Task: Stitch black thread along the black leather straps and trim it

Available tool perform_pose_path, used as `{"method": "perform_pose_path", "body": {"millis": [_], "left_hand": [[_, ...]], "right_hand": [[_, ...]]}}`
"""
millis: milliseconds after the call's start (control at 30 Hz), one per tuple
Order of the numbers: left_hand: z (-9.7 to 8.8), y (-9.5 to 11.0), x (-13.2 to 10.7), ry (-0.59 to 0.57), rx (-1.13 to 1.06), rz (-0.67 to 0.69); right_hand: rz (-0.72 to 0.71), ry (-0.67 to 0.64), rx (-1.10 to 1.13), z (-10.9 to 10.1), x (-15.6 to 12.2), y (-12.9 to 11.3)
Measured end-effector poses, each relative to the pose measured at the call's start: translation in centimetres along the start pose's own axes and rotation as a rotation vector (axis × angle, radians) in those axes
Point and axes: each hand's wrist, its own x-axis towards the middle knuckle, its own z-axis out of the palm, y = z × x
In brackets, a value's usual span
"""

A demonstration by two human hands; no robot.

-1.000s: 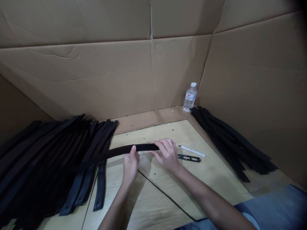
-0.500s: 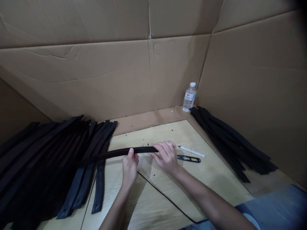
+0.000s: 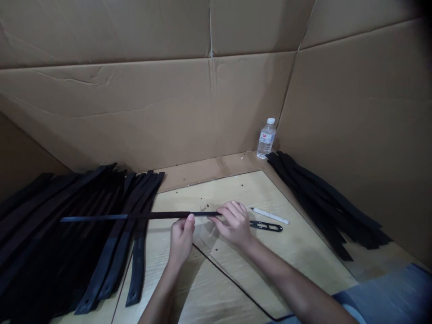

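Observation:
A long black strap (image 3: 158,215) is stretched level between my hands and out to the left, seen nearly edge-on. My left hand (image 3: 181,235) grips it from below near its middle, with the thumb on top. Farther along, my right hand (image 3: 233,223) pinches the strap's right end between thumb and fingers. Just right of that hand lie thread snips (image 3: 268,226) and a white pencil-like stick (image 3: 270,215). The strap's left part passes above a pile of similar black straps (image 3: 84,234), some with a hole at the end.
A second bundle of black straps (image 3: 320,202) lies at the right, near a clear water bottle (image 3: 266,139). Cardboard walls (image 3: 162,103) surround the wooden board (image 3: 256,189). A thin black cord (image 3: 232,280) runs across its front.
The strap has turned more edge-on and straightened, and its left end now shows above the pile. My left hand has shifted slightly down and left; my right hand stays almost in place.

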Motion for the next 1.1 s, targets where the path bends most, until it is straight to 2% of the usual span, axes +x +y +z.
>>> {"method": "perform_pose_path", "body": {"millis": [267, 467, 767, 967, 1100], "left_hand": [[0.5, 0.8, -0.5, -0.153, -0.007, 0.012], [0.7, 1.0, -0.6, -0.138, -0.101, -0.041], [0.9, 0.6, -0.6, -0.149, -0.011, -0.004], [1.0, 0.2, -0.5, -0.145, -0.026, -0.034], [1.1, 0.3, -0.3, -0.142, -0.018, -0.053]], "right_hand": [[-0.022, -0.06, -0.113, 0.1, -0.5, 0.7], [-0.045, -0.162, -0.119, 0.0, -0.2, 0.4], [0.182, -0.265, 0.024, -0.2, 1.0, -0.1], [0.236, -0.218, 0.07, -0.1, 1.1, 0.0], [0.218, -0.185, 0.053, -0.1, 1.1, -0.1]]}}
